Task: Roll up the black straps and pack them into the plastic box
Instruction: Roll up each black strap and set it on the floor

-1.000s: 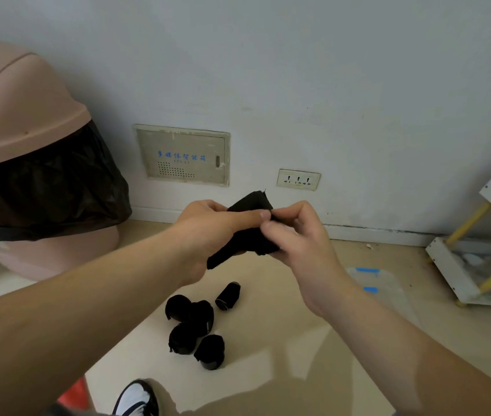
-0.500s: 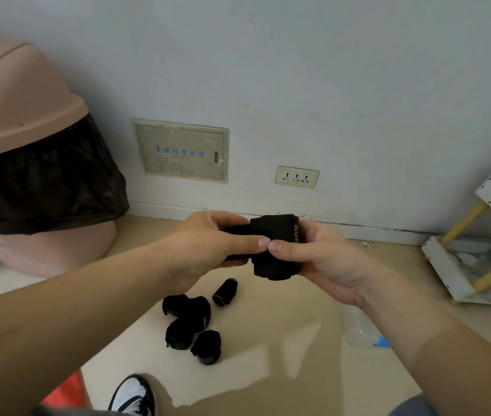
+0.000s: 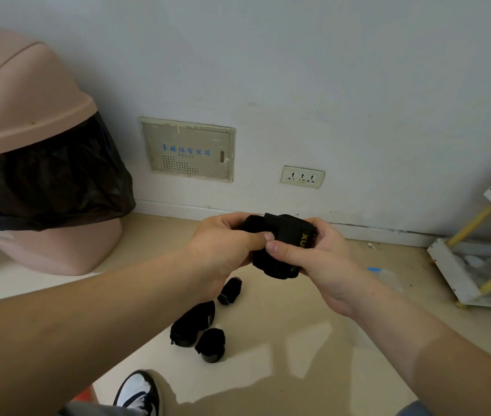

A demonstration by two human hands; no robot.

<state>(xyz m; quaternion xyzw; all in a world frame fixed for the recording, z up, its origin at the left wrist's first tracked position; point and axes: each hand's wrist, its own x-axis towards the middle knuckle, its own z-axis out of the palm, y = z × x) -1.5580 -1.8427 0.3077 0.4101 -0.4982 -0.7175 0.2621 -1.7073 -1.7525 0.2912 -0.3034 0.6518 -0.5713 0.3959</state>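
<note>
Left hand [image 3: 223, 250] and right hand [image 3: 319, 265] grip one black strap [image 3: 286, 232] lettered "XU"; three rolled straps [image 3: 193, 324] lie on the floor [image 3: 298, 370].

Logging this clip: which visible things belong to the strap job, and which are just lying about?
Job: held strap, left hand, right hand, rolled straps, clear plastic (box?).
Bystanders: pink bin, wall panel, socket, rack, shoe.

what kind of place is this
Likely a plain indoor room, home or office, near one wall: a wall socket and a recessed wiring panel set low in it, a pink lidded bin with a black liner, rolled black straps on the floor.
</note>
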